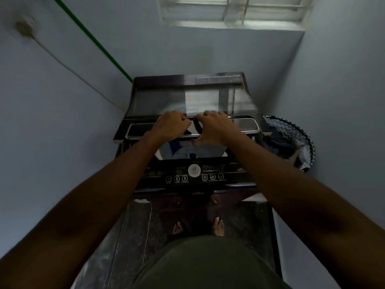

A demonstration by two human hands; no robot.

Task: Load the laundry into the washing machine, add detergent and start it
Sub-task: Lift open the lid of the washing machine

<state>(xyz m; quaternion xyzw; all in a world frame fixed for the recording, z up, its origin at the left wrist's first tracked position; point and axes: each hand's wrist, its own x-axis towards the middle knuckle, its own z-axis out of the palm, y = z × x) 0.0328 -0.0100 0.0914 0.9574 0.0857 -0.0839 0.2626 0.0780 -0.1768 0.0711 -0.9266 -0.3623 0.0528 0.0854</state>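
Note:
A dark top-loading washing machine (145,180) stands in a narrow corner. Its glass lid (239,126) is partly raised and folded, blurred as if moving. My left hand (169,125) and my right hand (214,127) both grip the lid's front edge near its middle handle, fingers curled over it. Below the lid, light blue and dark blue laundry (187,151) shows inside the drum. The control panel (195,174) with numbered buttons and a round dial faces me.
A laundry basket (291,130) with a zigzag pattern holds dark clothes to the right of the machine. Blue walls close in on both sides. A green pipe (93,38) runs down the left wall, and a window (233,9) is above. My bare feet stand on dark floor.

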